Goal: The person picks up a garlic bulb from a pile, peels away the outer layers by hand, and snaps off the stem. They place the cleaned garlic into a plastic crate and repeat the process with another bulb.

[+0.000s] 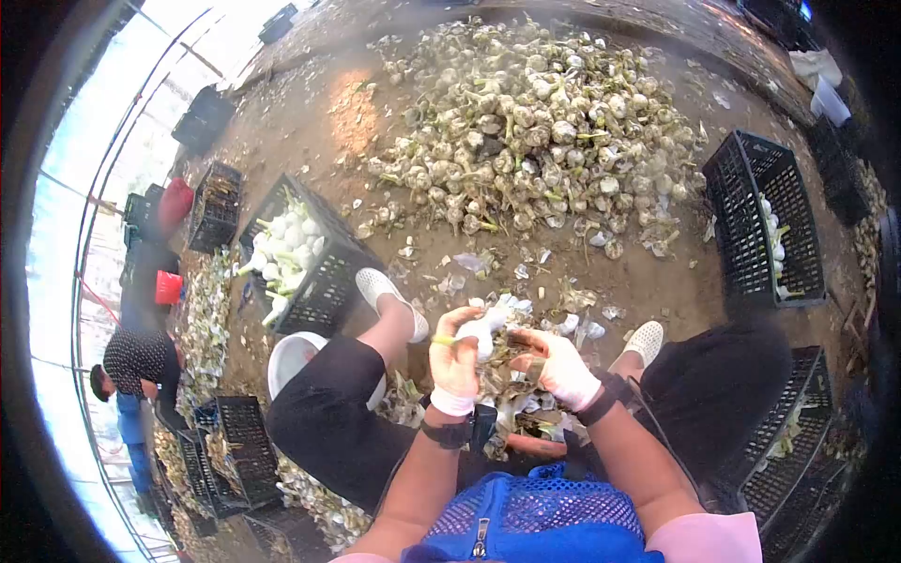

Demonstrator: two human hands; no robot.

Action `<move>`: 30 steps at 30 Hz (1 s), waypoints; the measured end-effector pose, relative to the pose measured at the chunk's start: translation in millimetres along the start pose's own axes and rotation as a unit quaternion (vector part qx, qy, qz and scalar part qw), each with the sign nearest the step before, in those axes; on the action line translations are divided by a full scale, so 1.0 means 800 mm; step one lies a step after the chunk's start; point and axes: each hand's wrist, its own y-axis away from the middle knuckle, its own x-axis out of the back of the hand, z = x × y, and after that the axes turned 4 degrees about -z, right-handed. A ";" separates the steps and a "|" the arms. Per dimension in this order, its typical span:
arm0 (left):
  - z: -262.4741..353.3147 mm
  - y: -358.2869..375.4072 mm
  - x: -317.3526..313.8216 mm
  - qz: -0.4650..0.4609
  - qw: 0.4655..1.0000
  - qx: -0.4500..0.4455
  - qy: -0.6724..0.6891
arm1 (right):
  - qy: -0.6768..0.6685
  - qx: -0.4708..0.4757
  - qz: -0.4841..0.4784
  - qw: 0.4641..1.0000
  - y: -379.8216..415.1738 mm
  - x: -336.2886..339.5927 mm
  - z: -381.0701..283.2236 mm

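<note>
My left hand (454, 368), in a white fingerless glove, is closed round a white garlic bulb (480, 334), with a short yellow-green stem end showing by the thumb. Just right of it, my right hand (560, 369), gloved the same way, has its thumb and fingers apart and pointing toward the bulb. I see nothing held between them. Beneath both hands lies a heap of loose garlic skins (511, 399) between my knees. A large pile of unpeeled garlic bulbs (554, 131) spreads over the ground ahead.
Left of my feet, a black crate (330, 272) holds cleaned white garlic beside a white basin (293, 361). Another black crate (765, 220) with some garlic stands to the right. At far left, a person (141, 361) bends near more crates (246, 441).
</note>
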 end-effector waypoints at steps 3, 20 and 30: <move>-0.013 0.019 -0.021 -0.116 0.985 -0.036 -0.121 | -0.319 0.013 -0.043 0.947 0.017 -0.017 -0.018; 0.012 0.006 -0.042 -0.055 0.991 0.119 0.011 | -0.376 0.026 -0.061 0.924 0.043 0.001 -0.021; -0.017 -0.019 -0.003 0.053 0.986 0.156 0.041 | -0.417 -0.083 0.024 0.905 0.029 0.025 -0.002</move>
